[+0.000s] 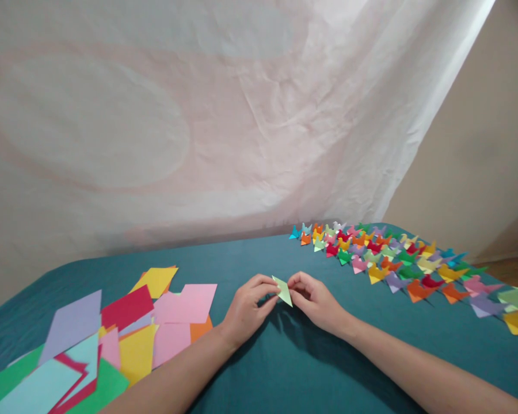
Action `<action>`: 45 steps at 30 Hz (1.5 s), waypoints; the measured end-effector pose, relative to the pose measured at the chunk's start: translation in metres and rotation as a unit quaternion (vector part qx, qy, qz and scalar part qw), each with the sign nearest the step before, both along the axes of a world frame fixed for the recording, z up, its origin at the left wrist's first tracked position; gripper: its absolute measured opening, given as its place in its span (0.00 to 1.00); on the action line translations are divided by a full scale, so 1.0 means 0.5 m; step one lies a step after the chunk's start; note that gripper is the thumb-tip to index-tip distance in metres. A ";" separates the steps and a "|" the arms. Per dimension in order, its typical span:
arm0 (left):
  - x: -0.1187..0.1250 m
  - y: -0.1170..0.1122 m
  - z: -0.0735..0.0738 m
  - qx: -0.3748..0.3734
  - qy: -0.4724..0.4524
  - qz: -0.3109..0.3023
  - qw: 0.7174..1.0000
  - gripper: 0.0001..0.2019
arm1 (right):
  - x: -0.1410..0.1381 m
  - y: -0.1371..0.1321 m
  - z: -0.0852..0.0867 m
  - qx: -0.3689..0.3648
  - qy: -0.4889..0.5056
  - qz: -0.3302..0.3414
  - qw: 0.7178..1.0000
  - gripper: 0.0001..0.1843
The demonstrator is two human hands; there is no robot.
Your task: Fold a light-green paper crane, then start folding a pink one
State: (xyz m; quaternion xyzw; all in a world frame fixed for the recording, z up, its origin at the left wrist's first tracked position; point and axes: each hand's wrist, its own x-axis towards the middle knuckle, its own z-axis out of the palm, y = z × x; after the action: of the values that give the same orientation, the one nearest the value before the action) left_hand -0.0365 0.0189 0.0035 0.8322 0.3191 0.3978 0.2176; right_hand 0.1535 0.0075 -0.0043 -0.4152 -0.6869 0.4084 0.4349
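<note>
A small folded piece of light green paper is held just above the teal table near its middle. My left hand pinches its left side with thumb and fingertips. My right hand pinches its right side the same way. Both hands are closed on the paper, and the fold points down toward me.
A loose pile of flat coloured paper squares covers the table's left front. Several rows of small folded paper figures in many colours stretch along the right side. A creased white sheet hangs behind the table.
</note>
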 end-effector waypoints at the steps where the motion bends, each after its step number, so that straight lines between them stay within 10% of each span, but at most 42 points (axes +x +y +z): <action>1: 0.000 0.001 0.000 -0.001 -0.004 0.006 1.000 0.08 | 0.003 -0.001 0.000 0.032 -0.028 -0.005 0.999 0.04; 12: 0.001 0.008 -0.007 -0.025 -0.009 -0.007 1.000 0.08 | 0.024 0.011 -0.005 0.339 -0.297 -0.044 0.891 0.08; 22: -0.004 0.003 -0.002 0.040 0.137 0.043 0.989 0.06 | 0.016 0.008 -0.009 0.375 -0.410 -0.048 0.830 0.10; 45: -0.009 0.014 -0.007 -0.004 0.187 0.025 0.982 0.08 | 0.023 0.023 -0.022 0.202 -0.271 0.004 0.941 0.05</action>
State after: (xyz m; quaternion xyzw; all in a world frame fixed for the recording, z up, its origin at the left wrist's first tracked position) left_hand -0.0409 0.0261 -0.0001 0.8828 0.3768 0.2390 0.1470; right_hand 0.1649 0.0190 -0.0153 -0.4109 -0.8482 0.1349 0.3058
